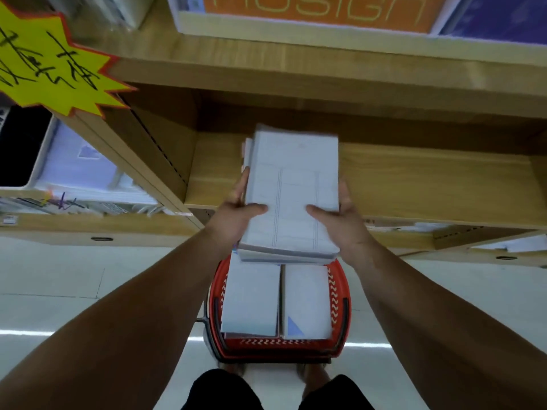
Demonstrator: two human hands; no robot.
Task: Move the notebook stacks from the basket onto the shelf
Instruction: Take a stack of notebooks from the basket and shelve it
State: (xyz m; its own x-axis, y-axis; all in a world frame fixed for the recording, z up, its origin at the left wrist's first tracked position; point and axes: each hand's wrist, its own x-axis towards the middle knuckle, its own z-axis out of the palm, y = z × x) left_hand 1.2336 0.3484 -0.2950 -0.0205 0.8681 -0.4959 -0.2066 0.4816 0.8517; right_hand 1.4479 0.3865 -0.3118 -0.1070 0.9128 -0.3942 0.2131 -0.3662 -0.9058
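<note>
A thick stack of pale notebooks (293, 184) with faint blue ruled lines is held in the air between both hands, its far end over the front of the wooden shelf board (414, 179). My left hand (236, 211) grips its left side, thumb on top. My right hand (337, 214) grips the right side the same way. Below, a red plastic basket (340, 291) stands on the floor between my feet. Two more notebook stacks (251, 300) lie side by side in it, the right one (306, 300) with a blue triangle on its cover.
An upper shelf board (325, 69) overhangs the opening. On top of it stands an orange printed box (319, 10). A yellow starburst price sign (50, 63) hangs at the upper left. The neighbouring left bay holds papers and packets (80, 173). The floor is pale tile (74, 285).
</note>
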